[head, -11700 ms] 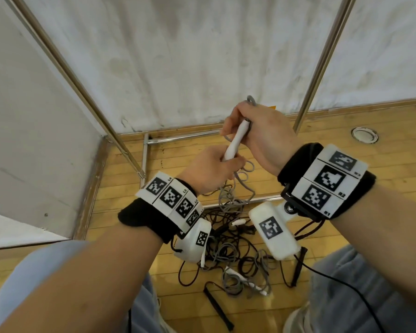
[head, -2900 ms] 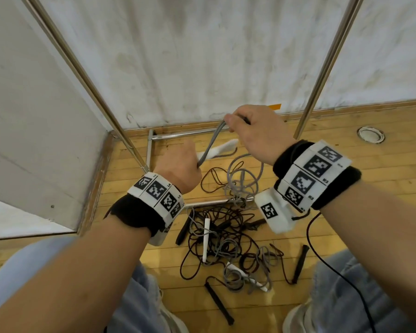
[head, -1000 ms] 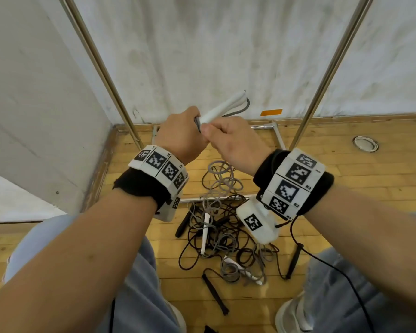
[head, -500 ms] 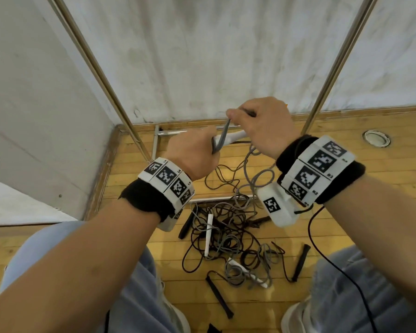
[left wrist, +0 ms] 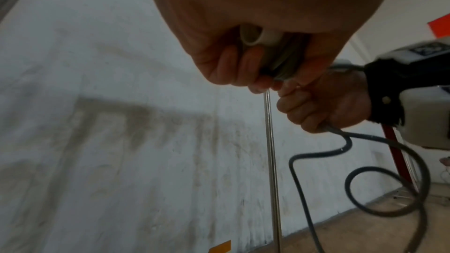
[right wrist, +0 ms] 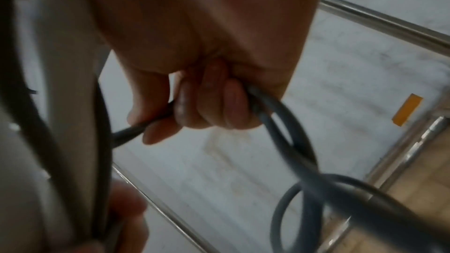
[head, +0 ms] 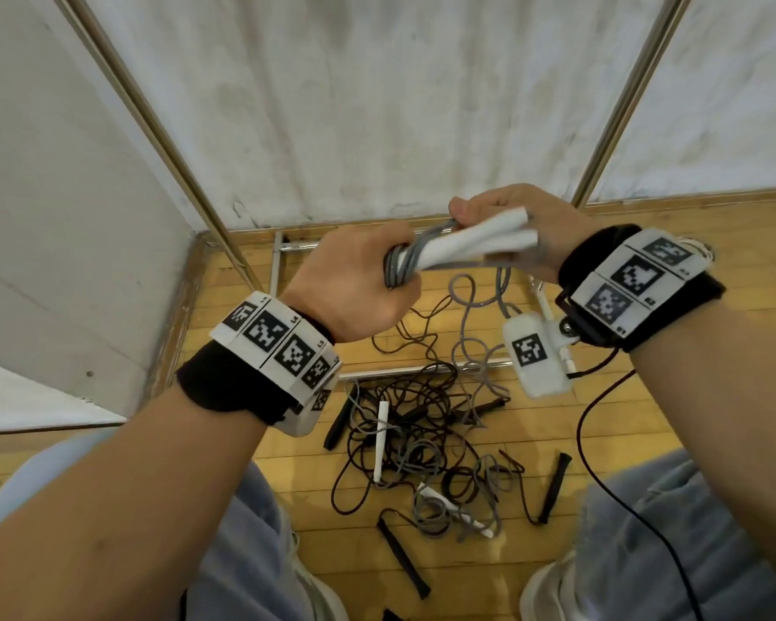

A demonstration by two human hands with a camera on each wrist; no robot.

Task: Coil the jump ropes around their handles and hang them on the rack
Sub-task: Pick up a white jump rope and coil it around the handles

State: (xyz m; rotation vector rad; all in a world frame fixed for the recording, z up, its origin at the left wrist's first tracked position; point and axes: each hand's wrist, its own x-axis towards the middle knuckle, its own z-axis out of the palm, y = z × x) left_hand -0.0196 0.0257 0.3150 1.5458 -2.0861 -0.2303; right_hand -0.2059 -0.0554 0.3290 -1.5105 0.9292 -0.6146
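Hiding handle (head: 476, 244) ends, left hand (head: 355, 284) grips coils.

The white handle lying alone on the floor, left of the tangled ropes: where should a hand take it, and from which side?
Grip the white handle at mid-shaft, coming from above. It lies flat on the wooden floor, lengthwise away from the person, so fingers can close across its narrow width. Its near end runs into the tangled ropes; the far end looks freer.

left hand (head: 355, 284) fisted, right hand (head: 525, 230) fingers curled, wrists level
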